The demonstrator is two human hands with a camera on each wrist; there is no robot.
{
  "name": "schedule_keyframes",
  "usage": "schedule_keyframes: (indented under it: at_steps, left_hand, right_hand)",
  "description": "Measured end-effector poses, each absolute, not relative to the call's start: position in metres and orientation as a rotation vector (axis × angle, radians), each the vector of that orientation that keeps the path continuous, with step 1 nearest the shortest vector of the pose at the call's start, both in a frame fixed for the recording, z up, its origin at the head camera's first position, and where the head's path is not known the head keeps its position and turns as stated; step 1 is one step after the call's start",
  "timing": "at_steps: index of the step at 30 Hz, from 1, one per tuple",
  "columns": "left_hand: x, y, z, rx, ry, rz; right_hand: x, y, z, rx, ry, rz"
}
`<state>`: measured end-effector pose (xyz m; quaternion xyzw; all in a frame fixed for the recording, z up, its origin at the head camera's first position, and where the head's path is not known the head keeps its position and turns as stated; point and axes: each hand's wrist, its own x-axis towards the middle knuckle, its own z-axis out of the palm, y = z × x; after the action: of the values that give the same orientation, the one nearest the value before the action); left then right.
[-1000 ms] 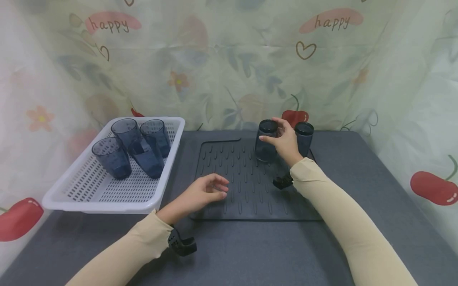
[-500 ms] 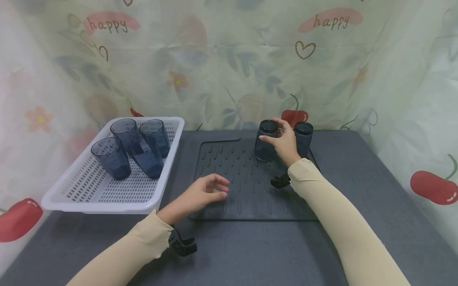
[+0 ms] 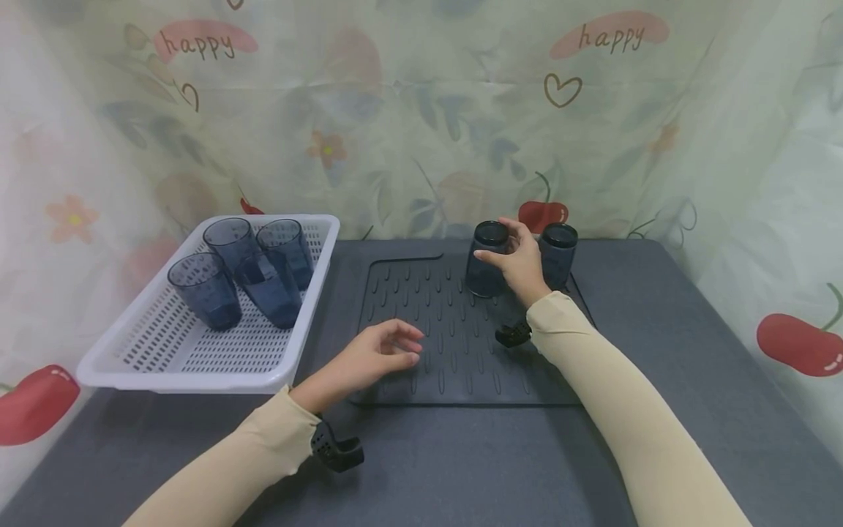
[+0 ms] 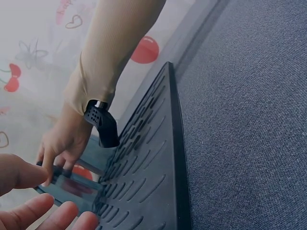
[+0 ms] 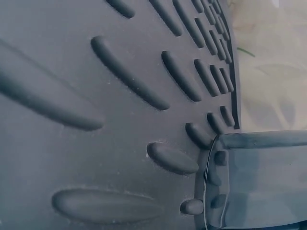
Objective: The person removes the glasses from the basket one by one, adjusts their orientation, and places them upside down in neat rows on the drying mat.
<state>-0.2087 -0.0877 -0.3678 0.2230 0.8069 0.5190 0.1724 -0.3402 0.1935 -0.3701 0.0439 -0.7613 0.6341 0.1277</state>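
My right hand (image 3: 525,265) pinches the base end of an upside-down blue glass (image 3: 485,274), thumb on the near side and fingers behind. That glass stands rim-down on the black ribbed drying mat (image 3: 421,329); the right wrist view shows its rim (image 5: 211,187) against the mat's ridges. Just right of it another upturned glass (image 3: 558,256) stands, partly behind my right hand. My left hand (image 3: 369,359) hovers over the mat's front left part, fingers loosely bent, holding nothing; in the left wrist view its fingers (image 4: 57,215) are apart from the glass.
On the left stands a white perforated basket (image 3: 191,380) with several blue glasses (image 3: 204,293) leaning in it, mouths up. A dark grey cloth (image 3: 461,468) covers the table. Behind hangs a patterned curtain (image 3: 408,146) along the table's back edge.
The gripped glass has shifted very slightly left with my right hand, widening the gap to the other upturned glass. My left hand stays where it was.
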Motion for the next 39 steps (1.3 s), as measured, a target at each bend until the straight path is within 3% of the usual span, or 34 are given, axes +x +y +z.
schedule_keyframes:
  at_steps: [39]
  left_hand:
    - [-0.2087,-0.0818,-0.3682,0.635,2.315,1.439]
  right_hand:
    - [-0.3418,0.1993,-0.3695,0.125,-2.343,1.827]
